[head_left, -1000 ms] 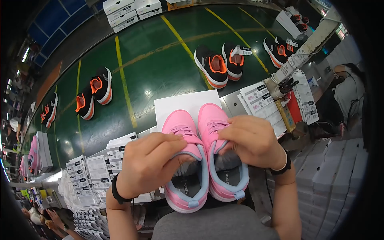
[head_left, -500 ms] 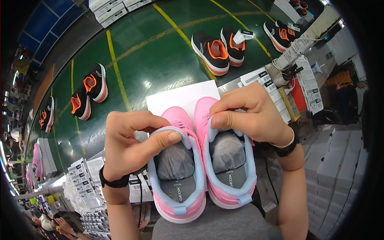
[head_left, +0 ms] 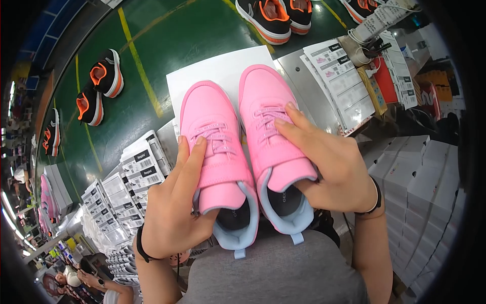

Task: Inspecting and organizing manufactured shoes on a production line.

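Observation:
Side by side in front of me are two pink sneakers with light blue lining, toes pointing away and their uppers facing me. My left hand [head_left: 174, 215] grips the left sneaker [head_left: 208, 109], two fingers lying along its laces and the thumb hidden at the opening. Likewise my right hand [head_left: 336, 175] grips the right sneaker [head_left: 266, 93], fingertips on the laces and thumb out of sight by the collar. Their heels, with light blue pull tabs, are close to my grey shirt. Dark insoles show partly inside both openings.
Behind the sneakers is a flat white surface [head_left: 173, 86] beside a green conveyor [head_left: 167, 45]. Black-and-orange shoes [head_left: 112, 76] stand there. Label sheets [head_left: 124, 197] lie left, more labels [head_left: 336, 76] right. White boxes [head_left: 425, 187] are stacked right. Another person's hand [head_left: 91, 278] shows lower left.
Both sneakers have tipped, so their uppers face me instead of their openings. My fingers have gone from pinching the tongues to gripping over the laces. The view has shifted.

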Tool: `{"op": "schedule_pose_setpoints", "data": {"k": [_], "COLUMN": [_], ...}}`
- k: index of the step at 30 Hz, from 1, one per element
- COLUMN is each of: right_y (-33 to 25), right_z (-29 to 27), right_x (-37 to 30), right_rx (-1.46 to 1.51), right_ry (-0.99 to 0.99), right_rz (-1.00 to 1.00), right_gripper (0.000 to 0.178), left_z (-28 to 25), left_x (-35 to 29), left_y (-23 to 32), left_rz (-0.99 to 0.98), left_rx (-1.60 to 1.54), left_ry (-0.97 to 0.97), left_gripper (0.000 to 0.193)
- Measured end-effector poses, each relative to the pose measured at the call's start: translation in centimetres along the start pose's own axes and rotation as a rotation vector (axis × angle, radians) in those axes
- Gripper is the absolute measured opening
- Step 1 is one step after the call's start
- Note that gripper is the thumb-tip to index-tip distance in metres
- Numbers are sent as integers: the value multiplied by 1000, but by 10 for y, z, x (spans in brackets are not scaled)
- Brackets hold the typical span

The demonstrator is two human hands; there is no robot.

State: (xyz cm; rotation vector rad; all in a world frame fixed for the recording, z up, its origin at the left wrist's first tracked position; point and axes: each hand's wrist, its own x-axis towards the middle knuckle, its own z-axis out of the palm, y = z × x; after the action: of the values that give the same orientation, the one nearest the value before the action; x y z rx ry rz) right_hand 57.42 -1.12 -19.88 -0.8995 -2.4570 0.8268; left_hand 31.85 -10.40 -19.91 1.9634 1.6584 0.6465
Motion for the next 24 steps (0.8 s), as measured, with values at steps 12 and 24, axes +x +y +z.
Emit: {"op": "schedule_pose_setpoints", "data": {"k": [12,24], "right_y": [-22,0], "right_z": [-6,11], "right_x": [6,-1], "right_rx": [530,647], "right_ry": [737,614], "right_rz": [-56,180], "right_gripper": [57,59], "left_z": [-8,13], "left_x": [14,76], "left_y": [1,16], "left_rz": [-324,-274], "left_rx": [-618,-632], "left_ry": [1034,699], "left_gripper": [57,57]}}
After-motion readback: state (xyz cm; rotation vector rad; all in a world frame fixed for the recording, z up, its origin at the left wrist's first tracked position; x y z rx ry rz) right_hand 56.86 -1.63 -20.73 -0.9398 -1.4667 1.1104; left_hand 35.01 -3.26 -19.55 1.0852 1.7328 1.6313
